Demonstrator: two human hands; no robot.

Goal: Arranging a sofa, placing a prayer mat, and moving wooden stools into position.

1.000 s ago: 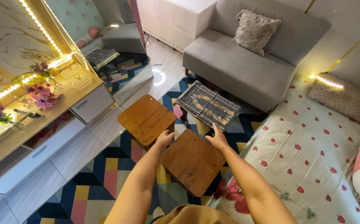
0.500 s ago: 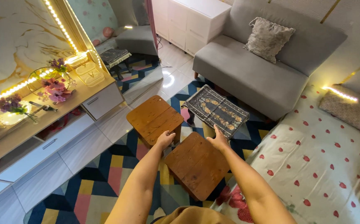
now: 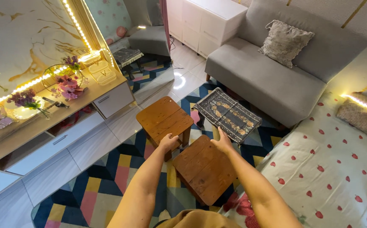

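Left hand [image 3: 168, 142] and right hand [image 3: 223, 144] each grip the near wooden stool's [image 3: 204, 169] far edge.

Two brown wooden stools [image 3: 203, 169] stood on a blue, yellow and pink zigzag rug [image 3: 103, 185]; the sofa [image 3: 268, 82] was grey.

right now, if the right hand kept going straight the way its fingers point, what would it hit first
Probably the dark patterned stool. The right hand grips the far edge of the near wooden stool, fingers pointing up and away towards that patterned top just beyond. Depth is unclear, so it could pass beneath the top's edge.
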